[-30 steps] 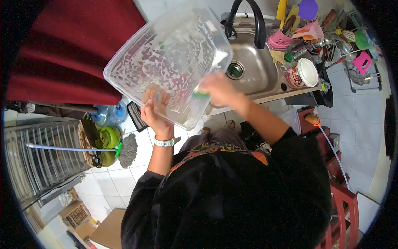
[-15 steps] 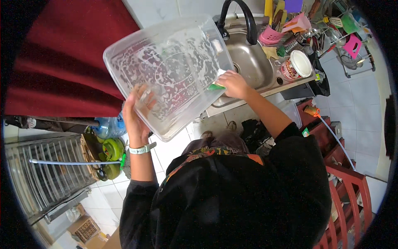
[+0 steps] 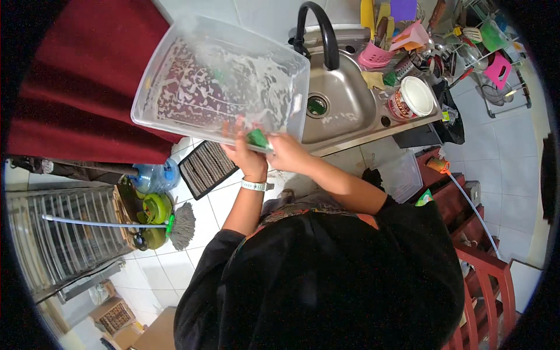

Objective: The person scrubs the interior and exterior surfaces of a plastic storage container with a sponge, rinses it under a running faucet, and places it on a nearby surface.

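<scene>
A clear plastic bin, streaked with white suds, is held up tilted to the left of the steel sink. My left hand, a watch on its wrist, grips the bin's near edge; its fingers show blurred through the plastic. Close beside it, my right hand presses a green scrubbing sponge to the near wall, close to the rim. The thumb and fingertips of the right hand are partly hidden by the sponge and the bin's edge.
A black curved faucet rises over the sink. On its right stand a white tub and a pink utensil basket. A red curtain hangs at left. Below are a striped mat, a mop and green gas cylinders.
The bin has turned and shifted left, uncovering the sink drain. My left hand has moved right along the near edge; my right hand has come left and nearer with the sponge.
</scene>
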Action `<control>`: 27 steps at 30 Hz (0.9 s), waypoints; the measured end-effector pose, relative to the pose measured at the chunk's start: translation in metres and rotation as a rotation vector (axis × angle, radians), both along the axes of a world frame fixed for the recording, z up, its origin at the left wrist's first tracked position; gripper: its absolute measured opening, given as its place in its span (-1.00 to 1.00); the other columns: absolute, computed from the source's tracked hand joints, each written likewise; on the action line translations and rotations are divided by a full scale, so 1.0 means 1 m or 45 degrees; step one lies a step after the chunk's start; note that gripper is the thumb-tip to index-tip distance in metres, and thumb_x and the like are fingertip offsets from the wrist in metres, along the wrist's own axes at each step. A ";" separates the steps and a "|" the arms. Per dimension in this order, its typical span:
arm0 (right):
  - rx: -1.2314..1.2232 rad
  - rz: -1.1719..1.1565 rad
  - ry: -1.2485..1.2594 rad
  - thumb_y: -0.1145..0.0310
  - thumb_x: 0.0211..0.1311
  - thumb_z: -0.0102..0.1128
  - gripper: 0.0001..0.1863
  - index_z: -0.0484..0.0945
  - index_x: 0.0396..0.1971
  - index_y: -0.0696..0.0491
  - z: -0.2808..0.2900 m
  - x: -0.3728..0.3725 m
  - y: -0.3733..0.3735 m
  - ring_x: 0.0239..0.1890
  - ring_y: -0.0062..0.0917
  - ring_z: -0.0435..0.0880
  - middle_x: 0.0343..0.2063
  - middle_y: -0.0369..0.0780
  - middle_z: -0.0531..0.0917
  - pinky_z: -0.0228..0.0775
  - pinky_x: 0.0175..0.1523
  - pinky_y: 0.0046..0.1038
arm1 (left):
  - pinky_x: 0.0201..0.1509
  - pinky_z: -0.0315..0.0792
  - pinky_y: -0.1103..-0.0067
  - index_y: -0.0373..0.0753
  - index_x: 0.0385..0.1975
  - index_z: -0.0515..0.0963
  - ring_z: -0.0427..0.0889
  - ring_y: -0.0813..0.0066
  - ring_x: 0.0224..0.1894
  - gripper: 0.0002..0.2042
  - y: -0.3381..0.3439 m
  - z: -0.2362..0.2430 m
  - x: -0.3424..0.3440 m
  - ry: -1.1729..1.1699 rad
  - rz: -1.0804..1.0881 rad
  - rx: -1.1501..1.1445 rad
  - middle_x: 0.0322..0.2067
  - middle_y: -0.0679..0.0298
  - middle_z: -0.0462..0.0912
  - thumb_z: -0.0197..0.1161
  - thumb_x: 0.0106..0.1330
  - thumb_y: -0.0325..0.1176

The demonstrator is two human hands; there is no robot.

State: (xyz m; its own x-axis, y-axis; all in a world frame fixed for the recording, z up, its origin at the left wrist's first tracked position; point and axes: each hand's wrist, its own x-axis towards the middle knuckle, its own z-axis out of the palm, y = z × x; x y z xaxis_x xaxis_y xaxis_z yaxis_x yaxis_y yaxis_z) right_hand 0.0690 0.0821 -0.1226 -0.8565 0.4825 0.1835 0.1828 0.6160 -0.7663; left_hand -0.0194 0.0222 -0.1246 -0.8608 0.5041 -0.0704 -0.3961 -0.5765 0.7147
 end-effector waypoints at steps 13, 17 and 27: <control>0.650 0.424 -0.392 0.40 -0.31 0.20 -0.74 0.55 -0.45 0.05 -0.018 0.057 0.066 -0.16 -0.35 0.51 -0.36 -0.20 0.54 0.29 -0.03 -0.31 | -0.35 0.49 0.36 -0.35 -0.08 0.29 0.56 0.12 -0.23 -0.66 0.008 -0.014 0.004 -0.137 0.080 -0.155 -0.08 0.06 0.45 -0.06 0.20 -0.29; 0.686 0.237 -0.568 0.45 -0.34 0.24 -0.72 0.55 -0.44 0.03 -0.018 0.074 0.131 -0.15 -0.36 0.50 -0.33 -0.21 0.54 0.28 -0.01 -0.30 | -0.35 0.50 0.36 -0.39 -0.09 0.30 0.57 0.08 -0.26 -0.64 0.005 -0.003 0.006 -0.086 -0.012 -0.130 -0.12 0.07 0.48 -0.13 0.23 -0.26; 0.554 0.216 -0.350 0.52 -0.29 0.25 -0.73 0.55 -0.43 0.02 -0.017 0.073 0.102 -0.13 -0.40 0.48 -0.34 -0.23 0.57 0.29 0.00 -0.33 | -0.26 0.50 0.35 -0.42 -0.11 0.32 0.57 0.10 -0.25 -0.66 0.007 0.016 0.004 -0.030 0.049 -0.161 -0.16 0.02 0.48 -0.09 0.18 -0.34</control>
State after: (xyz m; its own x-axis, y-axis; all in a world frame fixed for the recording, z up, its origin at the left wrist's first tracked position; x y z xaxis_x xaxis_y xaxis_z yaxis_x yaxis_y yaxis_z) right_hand 0.1418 0.1842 -0.1393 -0.9604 0.2626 0.0934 0.2109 0.9039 -0.3721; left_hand -0.0150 0.0293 -0.1087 -0.8766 0.4567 -0.1518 -0.3930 -0.4973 0.7735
